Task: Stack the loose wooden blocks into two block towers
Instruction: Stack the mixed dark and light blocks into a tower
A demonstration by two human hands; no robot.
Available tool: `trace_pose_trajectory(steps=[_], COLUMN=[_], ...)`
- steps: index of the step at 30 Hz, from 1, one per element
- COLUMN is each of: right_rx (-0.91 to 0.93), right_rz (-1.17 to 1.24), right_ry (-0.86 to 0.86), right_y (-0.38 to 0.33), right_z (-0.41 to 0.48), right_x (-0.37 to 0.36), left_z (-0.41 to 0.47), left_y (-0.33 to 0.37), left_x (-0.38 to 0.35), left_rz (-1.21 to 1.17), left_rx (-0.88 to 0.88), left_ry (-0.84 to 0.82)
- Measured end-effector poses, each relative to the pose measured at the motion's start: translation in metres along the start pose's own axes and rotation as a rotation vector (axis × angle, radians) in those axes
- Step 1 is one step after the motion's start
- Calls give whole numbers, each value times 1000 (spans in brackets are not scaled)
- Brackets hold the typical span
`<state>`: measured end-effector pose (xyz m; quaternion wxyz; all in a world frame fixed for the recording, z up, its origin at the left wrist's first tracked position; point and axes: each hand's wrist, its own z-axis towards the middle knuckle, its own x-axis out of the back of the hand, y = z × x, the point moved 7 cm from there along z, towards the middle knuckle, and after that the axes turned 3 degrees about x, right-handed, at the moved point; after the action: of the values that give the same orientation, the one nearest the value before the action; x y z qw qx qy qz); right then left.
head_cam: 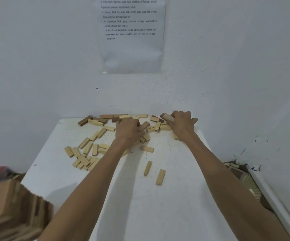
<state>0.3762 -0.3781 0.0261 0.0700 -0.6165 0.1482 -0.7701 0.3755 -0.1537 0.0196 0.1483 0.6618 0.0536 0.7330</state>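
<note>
At the far wall (53,75), the left hand (128,131) pinches a tan block (144,125), the right hand (183,122) a pale block (168,117). Both are likely gathering tower stock.

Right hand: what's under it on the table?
Pale wooden blocks poke out beneath the right hand and its wrist on the white table. How many more the palm covers is hidden.

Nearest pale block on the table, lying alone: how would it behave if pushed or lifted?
The nearest block looks like solid wood, so it is probably stiff and light. Its flat faces lie on the table, so it should slide rather than roll. Lying lengthwise, it seems unlikely to tip.
</note>
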Motion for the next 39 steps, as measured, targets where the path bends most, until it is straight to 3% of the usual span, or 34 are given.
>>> trace_pose_trajectory(steps=[6, 19, 22, 26, 30, 39], right_rx=[75, 102, 87, -5, -18, 136], right_rz=[215, 253, 278, 491, 373, 300], right_ry=[-51, -193, -215, -230, -129, -386], right_y=[-25, -63, -66, -59, -42, -35], right_z=[-97, -277, -292, -296, -290, -286], right_x=[19, 2, 0, 4, 7, -1], left_z=[-90, -255, -271, -276, -274, -271], left_y=[-4, -25, -29, -37, -42, -30], left_x=[4, -3, -3, -2, -3, -9], left_rz=[-112, -98, -137, -221, -319, -321], left_rx=[-1, -73, -113, -107, -64, -63], left_ry=[-58, -195, -249, -277, -278, -250])
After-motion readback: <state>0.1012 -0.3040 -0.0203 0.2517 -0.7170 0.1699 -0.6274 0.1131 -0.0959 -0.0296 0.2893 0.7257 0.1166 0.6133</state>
